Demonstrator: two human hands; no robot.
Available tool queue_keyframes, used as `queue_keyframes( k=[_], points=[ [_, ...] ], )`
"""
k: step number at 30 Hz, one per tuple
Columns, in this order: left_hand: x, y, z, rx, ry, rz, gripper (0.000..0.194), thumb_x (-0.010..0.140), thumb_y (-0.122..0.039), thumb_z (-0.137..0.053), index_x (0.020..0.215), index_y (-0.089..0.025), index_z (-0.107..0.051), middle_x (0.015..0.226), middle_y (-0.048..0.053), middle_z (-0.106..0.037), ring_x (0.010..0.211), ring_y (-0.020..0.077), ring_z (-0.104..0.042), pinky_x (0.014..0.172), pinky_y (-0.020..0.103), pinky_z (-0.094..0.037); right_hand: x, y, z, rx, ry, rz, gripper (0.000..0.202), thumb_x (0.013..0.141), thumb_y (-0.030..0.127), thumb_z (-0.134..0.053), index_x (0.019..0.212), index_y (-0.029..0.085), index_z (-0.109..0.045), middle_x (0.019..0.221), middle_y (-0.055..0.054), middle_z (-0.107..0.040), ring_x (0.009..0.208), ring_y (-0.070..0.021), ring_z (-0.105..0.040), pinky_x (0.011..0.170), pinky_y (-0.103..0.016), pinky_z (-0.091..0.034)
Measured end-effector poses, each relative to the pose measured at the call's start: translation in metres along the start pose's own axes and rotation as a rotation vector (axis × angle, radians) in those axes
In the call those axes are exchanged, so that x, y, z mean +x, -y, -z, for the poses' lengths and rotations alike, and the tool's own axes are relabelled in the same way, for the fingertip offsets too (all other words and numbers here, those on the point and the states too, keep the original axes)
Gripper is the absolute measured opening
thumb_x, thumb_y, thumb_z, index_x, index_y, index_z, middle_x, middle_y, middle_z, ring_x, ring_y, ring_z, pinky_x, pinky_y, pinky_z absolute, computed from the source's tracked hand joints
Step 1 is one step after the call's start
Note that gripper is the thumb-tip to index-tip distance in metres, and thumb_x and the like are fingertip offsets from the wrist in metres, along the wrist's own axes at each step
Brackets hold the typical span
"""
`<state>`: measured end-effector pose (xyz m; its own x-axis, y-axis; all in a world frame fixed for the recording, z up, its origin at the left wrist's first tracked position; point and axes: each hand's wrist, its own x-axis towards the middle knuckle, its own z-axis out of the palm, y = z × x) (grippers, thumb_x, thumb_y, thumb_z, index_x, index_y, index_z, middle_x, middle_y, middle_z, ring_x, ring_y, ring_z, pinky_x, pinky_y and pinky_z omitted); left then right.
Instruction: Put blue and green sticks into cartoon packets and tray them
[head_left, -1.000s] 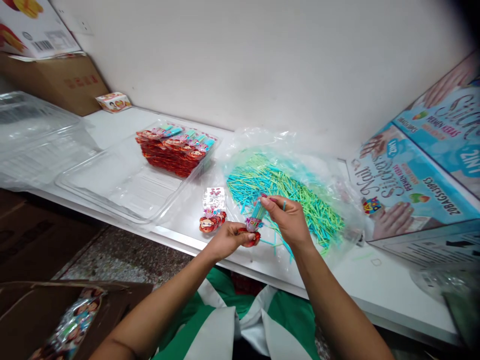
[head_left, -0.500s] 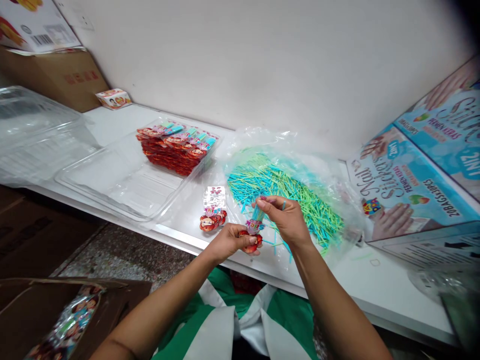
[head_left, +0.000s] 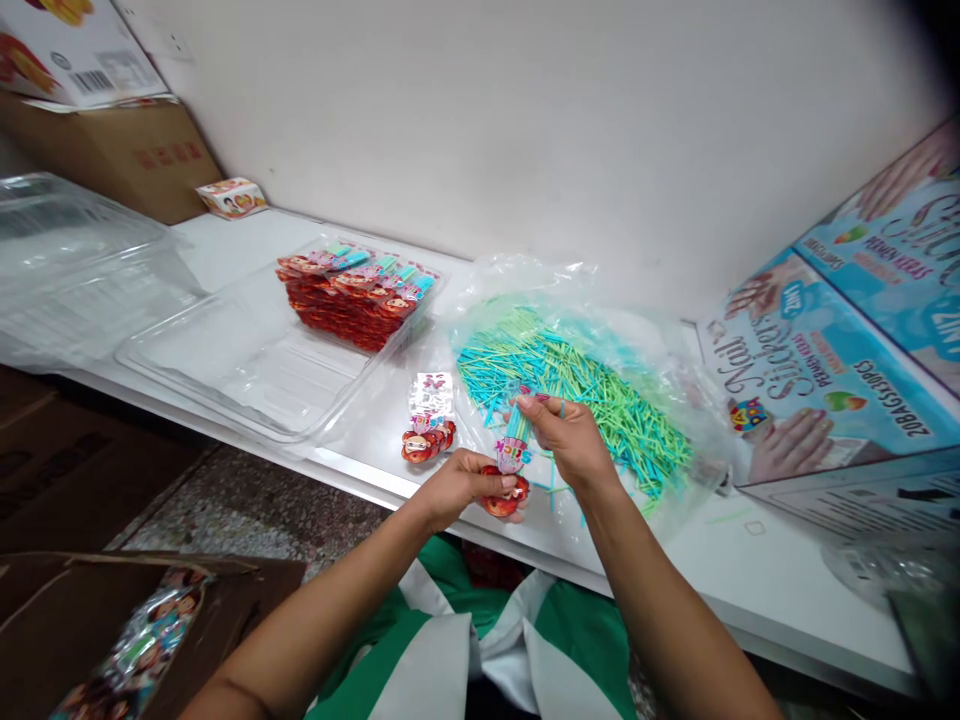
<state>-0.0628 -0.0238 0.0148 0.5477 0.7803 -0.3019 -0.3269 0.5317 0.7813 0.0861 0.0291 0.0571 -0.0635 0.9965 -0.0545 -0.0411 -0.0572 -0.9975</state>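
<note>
A small clear packet (head_left: 513,450) with a red cartoon-character end and several blue-green sticks inside is held upright between both hands. My left hand (head_left: 459,488) pinches its red lower end. At its top, my right hand (head_left: 562,430) grips the edge with thumb and fingers closed. Behind the hands, a loose pile of blue and green sticks (head_left: 570,390) lies on a clear plastic bag. Left of the packet, a small stack of similar packets (head_left: 429,440) rests on the white table (head_left: 817,600).
A clear tray (head_left: 247,370) holds rows of red packets (head_left: 349,305) at its right end. More clear trays (head_left: 67,270) stand far left, near a cardboard box (head_left: 142,155). Blue printed boxes (head_left: 810,370) stand at right. An open carton (head_left: 247,600) is low on the left.
The packet now faces the camera more, showing its printed front and the sticks inside. Both hands keep their hold, nearly in place. The view has shifted slightly.
</note>
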Motion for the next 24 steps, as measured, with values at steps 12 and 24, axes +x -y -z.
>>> queue_keyframes(
  k=[12,24],
  points=[
    [0.0056,0.0038,-0.001,-0.044,-0.138,-0.05,0.017,0.064,-0.024,-0.067,0.068,-0.007,-0.066,0.065,0.007,-0.065,0.061,0.0187,-0.063,0.058,0.033,-0.053,0.0005,0.0007,0.0009,0.014,0.017,-0.029,0.034,0.066,0.044,-0.067,0.056,0.016,-0.053,0.045,0.008,-0.029,0.041,-0.0043,-0.02,0.04,-0.023,-0.014],
    [0.0026,-0.0013,0.0035,0.164,-0.052,-0.063,0.028,0.065,-0.032,-0.07,0.077,-0.007,-0.067,0.071,0.008,-0.066,0.061,0.0139,-0.061,0.062,0.025,-0.047,-0.0051,0.004,-0.0018,-0.045,0.001,0.034,0.03,0.071,0.043,-0.064,0.061,0.015,-0.062,0.045,0.008,-0.027,0.044,-0.0056,-0.02,0.044,-0.023,-0.015]
  ],
)
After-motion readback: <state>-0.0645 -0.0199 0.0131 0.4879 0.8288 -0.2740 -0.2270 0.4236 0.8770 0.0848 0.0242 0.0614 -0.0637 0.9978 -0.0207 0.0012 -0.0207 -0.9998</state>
